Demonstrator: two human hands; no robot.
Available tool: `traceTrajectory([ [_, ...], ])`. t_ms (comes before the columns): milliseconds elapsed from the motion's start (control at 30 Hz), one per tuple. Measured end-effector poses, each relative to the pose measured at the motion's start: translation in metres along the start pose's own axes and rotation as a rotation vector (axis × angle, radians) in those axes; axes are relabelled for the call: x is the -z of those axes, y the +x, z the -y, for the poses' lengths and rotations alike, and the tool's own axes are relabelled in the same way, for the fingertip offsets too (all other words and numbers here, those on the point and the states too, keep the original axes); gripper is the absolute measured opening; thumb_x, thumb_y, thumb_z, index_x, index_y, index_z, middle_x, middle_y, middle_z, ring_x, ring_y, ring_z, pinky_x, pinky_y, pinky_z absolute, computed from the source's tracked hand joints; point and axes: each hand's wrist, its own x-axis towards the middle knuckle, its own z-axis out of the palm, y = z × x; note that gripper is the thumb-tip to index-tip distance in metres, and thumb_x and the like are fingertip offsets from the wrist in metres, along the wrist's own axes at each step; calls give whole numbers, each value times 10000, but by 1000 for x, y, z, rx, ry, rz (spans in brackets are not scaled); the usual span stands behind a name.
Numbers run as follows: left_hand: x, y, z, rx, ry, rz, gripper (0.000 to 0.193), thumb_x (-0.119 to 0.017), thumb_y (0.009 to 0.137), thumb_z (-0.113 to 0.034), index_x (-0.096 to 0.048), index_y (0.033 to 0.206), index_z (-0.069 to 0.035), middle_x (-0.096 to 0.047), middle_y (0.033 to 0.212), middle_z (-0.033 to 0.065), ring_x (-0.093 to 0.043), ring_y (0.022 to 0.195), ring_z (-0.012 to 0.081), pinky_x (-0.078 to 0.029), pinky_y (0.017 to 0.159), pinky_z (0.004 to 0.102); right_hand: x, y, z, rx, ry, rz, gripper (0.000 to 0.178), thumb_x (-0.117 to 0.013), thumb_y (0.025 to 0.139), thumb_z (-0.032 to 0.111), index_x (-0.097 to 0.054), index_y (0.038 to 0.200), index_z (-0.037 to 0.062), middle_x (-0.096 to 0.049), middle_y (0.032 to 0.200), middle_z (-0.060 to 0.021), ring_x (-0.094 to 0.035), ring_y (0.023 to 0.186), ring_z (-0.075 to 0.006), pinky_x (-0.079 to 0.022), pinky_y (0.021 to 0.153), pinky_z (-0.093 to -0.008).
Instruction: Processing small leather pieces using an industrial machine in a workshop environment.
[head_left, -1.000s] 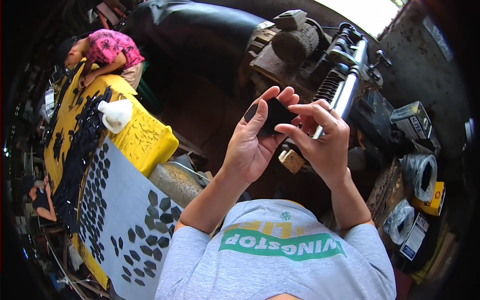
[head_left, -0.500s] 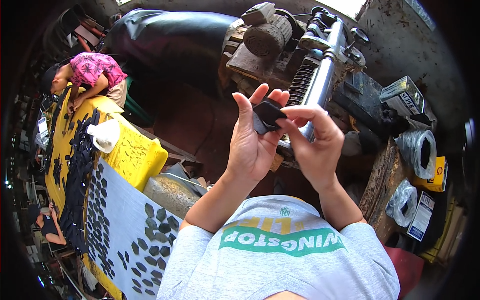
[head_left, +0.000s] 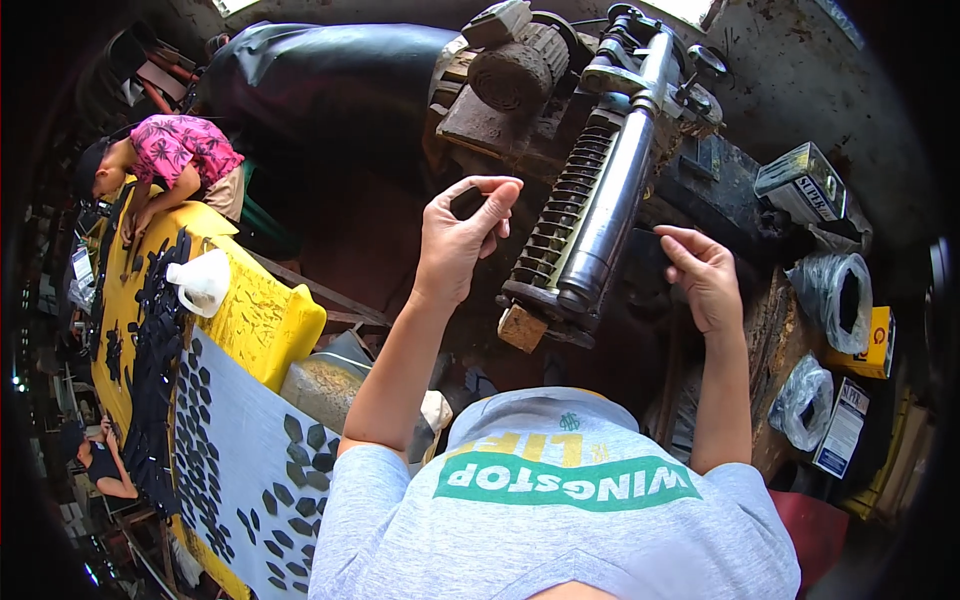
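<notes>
My left hand is raised with thumb and fingers pinched together, left of the machine's ribbed shaft. Whatever it grips, if anything, cannot be told apart from the dark background. On the other side of the machine, my right hand is closed in a loose pinch, its fingertips pointing toward the shiny metal roller. A dark patch lies beyond those fingertips, and I cannot make out whether they hold a piece there. Both hands are apart from the machine.
A motor stands behind the roller, beside a large black roll. On the left, a yellow table bears black strips, a white jug and a grey sheet with dark cut pieces. Two other people work there. Plastic-wrapped coils lie right.
My hands have drawn apart, left and right, from where they held a black flat piece together. That piece is no longer clearly visible. The view has shifted slightly.
</notes>
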Motion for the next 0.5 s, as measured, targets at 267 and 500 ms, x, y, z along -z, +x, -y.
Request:
traceTrajectory([
  [267, -3, 21, 11, -120, 282, 149, 194, -674, 791, -100, -652, 978, -51, -650, 803, 0, -510, 596, -9, -338, 454, 119, -27, 16, -11, 63, -39, 71, 180, -643, 809, 61, -633, 970, -21, -624, 777, -29, -531, 593, -48, -432, 565, -165],
  [500, 16, 39, 24, -195, 433, 393, 285, -718, 697, -3, -674, 975, -51, -625, 1075, 70, -534, 755, 61, -462, 705, 203, -25, 7, -5, 189, -117, -44, 108, -633, 809, 39, -631, 906, -8, -604, 765, -22, -532, 621, -61, -435, 592, -181],
])
